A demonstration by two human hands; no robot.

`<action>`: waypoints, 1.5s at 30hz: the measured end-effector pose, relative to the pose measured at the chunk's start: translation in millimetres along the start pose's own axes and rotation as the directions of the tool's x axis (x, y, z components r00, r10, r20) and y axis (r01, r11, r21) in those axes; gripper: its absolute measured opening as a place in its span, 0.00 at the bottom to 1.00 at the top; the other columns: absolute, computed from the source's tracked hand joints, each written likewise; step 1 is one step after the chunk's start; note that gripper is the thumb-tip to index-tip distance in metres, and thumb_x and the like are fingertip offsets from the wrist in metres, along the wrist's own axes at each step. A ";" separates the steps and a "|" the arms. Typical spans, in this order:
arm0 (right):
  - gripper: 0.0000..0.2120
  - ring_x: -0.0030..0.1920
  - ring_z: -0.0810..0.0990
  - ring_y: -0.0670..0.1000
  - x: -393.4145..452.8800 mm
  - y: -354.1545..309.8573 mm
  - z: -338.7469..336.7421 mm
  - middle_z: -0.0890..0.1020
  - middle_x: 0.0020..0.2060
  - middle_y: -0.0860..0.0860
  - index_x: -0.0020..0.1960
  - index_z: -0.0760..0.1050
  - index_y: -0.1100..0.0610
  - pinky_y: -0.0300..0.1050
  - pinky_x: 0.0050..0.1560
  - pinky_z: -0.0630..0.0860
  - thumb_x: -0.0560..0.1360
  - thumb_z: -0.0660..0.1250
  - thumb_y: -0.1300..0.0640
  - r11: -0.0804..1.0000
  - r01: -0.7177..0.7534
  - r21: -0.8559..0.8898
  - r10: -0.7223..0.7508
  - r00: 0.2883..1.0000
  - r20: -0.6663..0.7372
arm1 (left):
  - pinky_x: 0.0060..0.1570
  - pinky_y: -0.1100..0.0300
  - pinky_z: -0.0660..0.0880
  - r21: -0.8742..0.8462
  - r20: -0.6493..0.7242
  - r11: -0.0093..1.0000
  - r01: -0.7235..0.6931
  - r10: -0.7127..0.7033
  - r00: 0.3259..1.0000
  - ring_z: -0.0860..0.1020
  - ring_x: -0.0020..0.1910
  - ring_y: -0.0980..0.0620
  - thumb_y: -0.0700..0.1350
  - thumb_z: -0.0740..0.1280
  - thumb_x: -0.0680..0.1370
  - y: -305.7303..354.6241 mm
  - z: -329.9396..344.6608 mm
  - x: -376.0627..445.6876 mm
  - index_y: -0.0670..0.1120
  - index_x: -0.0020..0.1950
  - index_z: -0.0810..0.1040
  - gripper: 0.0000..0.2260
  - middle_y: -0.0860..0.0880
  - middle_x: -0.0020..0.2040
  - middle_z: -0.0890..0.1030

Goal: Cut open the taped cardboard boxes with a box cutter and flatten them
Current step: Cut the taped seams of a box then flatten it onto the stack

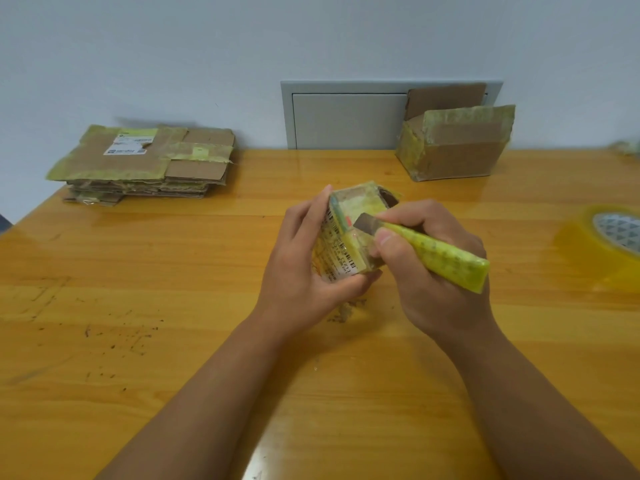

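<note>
- The left hand (304, 268) grips a small taped box (349, 230) above the middle of the wooden table (173, 306), fingers along its left side and thumb curled under its near edge.
- The right hand (426, 268) is closed round a yellow box cutter (440, 254), thumb pressing on the handle.
- The cutter's dark blade (365, 223) lies against the box's taped top face, just beside a printed label.
- A stack of flattened boxes (145, 164) sits at the far left of the table, by the wall.
- An opened box (453, 147) with raised flaps stands at the far right, against the wall.
- A roll of clear tape (609, 244) lies at the right edge, well apart from the hands.
</note>
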State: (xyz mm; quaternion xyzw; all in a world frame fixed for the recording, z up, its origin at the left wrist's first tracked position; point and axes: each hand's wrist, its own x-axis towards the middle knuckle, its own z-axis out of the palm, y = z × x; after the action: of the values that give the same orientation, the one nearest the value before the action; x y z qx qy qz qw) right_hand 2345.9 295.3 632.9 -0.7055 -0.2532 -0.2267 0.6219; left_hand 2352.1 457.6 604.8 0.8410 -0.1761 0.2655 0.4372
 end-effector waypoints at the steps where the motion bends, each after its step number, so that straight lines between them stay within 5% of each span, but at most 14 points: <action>1: 0.04 0.38 0.82 0.47 1.0 -1.2 -0.6 0.82 0.38 0.49 0.50 0.79 0.55 0.46 0.38 0.79 0.78 0.66 0.57 0.998 0.056 -0.024 -0.057 0.998 -0.031 | 0.61 0.73 0.66 -0.001 0.004 1.000 -0.003 0.003 1.000 0.70 0.65 0.57 0.58 0.73 0.67 0.1 0.2 -0.1 0.44 0.78 0.62 0.43 0.48 0.66 0.69; 7: 0.05 0.38 0.82 0.50 3.2 -1.8 -0.7 0.82 0.39 0.48 0.55 0.76 0.51 0.50 0.37 0.78 0.79 0.65 0.57 0.993 0.114 -0.027 -0.114 0.993 -0.004 | 0.60 0.74 0.65 0.047 0.036 0.998 -0.043 0.041 0.999 0.69 0.65 0.57 0.56 0.72 0.67 2.0 0.7 -0.8 0.44 0.78 0.61 0.43 0.47 0.67 0.69; 16: 0.05 0.35 0.78 0.47 3.0 -4.8 -1.7 0.80 0.38 0.50 0.50 0.76 0.52 0.40 0.34 0.74 0.77 0.64 0.60 0.984 0.164 -0.076 -0.162 0.986 0.031 | 0.62 0.71 0.66 0.039 0.017 0.999 -0.024 0.023 1.000 0.70 0.65 0.54 0.56 0.73 0.67 0.2 0.8 -0.8 0.44 0.78 0.61 0.43 0.47 0.66 0.69; 25: 0.03 0.32 0.77 0.50 4.5 -4.7 -5.6 0.79 0.34 0.50 0.46 0.77 0.59 0.47 0.32 0.73 0.76 0.64 0.61 0.983 0.156 -0.092 -0.151 0.987 0.058 | 0.60 0.74 0.65 0.030 -0.025 1.000 -0.005 0.006 1.000 0.70 0.64 0.60 0.59 0.72 0.67 -1.1 2.5 -1.1 0.48 0.78 0.61 0.43 0.50 0.65 0.69; 31: 0.03 0.31 0.78 0.49 -2.3 -3.7 -2.1 0.79 0.33 0.50 0.47 0.77 0.55 0.45 0.30 0.73 0.76 0.65 0.60 0.985 0.152 -0.078 -0.146 0.986 0.077 | 0.66 0.61 0.70 -0.018 -0.088 0.993 0.120 -0.121 0.989 0.70 0.67 0.56 0.62 0.71 0.68 -7.4 -2.6 2.6 0.43 0.79 0.60 0.45 0.49 0.65 0.70; 38: 0.05 0.35 0.79 0.48 -1.1 -4.5 -0.8 0.80 0.38 0.50 0.53 0.76 0.54 0.41 0.35 0.75 0.77 0.65 0.60 0.978 0.191 -0.081 -0.191 0.982 0.010 | 0.60 0.74 0.65 0.026 -0.052 0.999 0.043 -0.041 0.998 0.70 0.64 0.58 0.61 0.71 0.68 -3.5 0.5 0.6 0.45 0.78 0.60 0.44 0.47 0.65 0.70; 45: 0.06 0.36 0.80 0.47 0.1 -5.7 -2.2 0.81 0.39 0.50 0.53 0.76 0.52 0.42 0.35 0.75 0.78 0.65 0.59 0.982 0.166 -0.091 -0.161 0.985 0.057 | 0.57 0.76 0.65 0.064 -0.023 0.998 0.006 -0.004 1.000 0.70 0.62 0.58 0.60 0.71 0.68 -1.7 0.4 0.0 0.43 0.78 0.60 0.44 0.46 0.65 0.70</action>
State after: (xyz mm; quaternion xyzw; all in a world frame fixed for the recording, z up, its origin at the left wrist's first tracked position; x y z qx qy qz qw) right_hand 2342.3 293.7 637.7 -0.7166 -0.3146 -0.2714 0.5602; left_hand 2353.1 458.1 603.6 0.8519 -0.1603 0.2796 0.4129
